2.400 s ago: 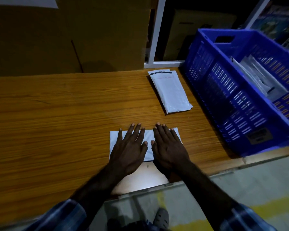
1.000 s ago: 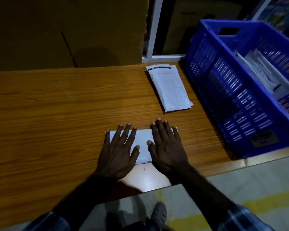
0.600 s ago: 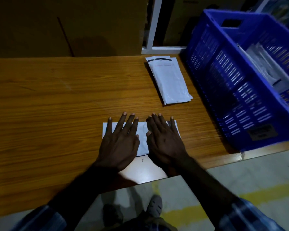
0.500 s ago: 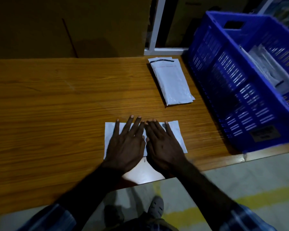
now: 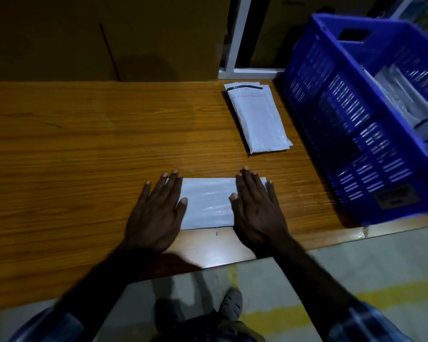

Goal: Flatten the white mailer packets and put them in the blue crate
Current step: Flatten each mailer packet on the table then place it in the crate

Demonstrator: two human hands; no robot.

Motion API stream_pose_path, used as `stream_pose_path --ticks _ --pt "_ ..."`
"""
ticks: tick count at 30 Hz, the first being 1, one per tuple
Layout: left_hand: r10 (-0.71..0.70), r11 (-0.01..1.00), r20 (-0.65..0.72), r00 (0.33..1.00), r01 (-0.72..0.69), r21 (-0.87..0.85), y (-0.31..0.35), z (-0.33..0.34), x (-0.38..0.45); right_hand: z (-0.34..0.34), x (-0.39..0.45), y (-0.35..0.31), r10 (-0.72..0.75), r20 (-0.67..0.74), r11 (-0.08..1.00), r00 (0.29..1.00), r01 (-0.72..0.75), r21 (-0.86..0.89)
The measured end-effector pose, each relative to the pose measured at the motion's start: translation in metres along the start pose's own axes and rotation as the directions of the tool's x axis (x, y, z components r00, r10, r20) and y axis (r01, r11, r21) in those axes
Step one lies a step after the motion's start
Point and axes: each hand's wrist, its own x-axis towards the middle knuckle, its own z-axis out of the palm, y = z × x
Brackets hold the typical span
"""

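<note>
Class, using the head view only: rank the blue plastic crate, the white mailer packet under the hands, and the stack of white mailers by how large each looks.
1. Blue plastic crate, clearly largest.
2 and 3. Unsure: the white mailer packet under the hands is partly covered and nearer the camera, and looks similar to the stack of white mailers.

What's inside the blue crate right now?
In the blue crate, a few pale flat packets lean against its far wall. The near wall hides the floor, so a count isn't possible.
</note>
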Motion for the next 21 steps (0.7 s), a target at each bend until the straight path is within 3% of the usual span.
stream_pose_path --ticks 3,5,8,12,18,21 --pt "-0.035 0.999 0.033 0.999 0.036 -0.036 -0.010 -0.007 -0.007 -0.008 0.002 0.012 0.116 -0.004 0.993 0.993 -0.116 -0.033" --pt "-0.030 0.997 -0.021 0.999 0.028 -0.066 0.002 -0.016 -0.004 -0.010 0.007 0.007 0.023 -0.049 0.993 0.999 -0.029 -0.119" --pt "0.051 0.998 -0.113 0.992 -0.055 -0.035 0.033 -0.019 0.007 0.000 0.011 -0.017 -0.142 -0.056 0.987 0.988 0.137 -0.088" --pt "0.075 0.996 -0.014 0.997 -0.075 0.042 0.053 -0.002 0.012 0.012 0.006 -0.026 -0.192 -0.081 0.975 0.978 0.180 -0.130" --pt "0.101 0.992 -0.008 0.995 -0.100 0.074 0.047 0.005 0.013 0.013 0.006 -0.021 -0.147 -0.059 0.981 0.987 0.138 -0.135" --pt "0.036 0.999 -0.013 0.999 -0.036 0.021 0.024 0.005 0.006 0.006 0.004 -0.004 -0.045 -0.029 0.995 0.999 0.043 -0.087"
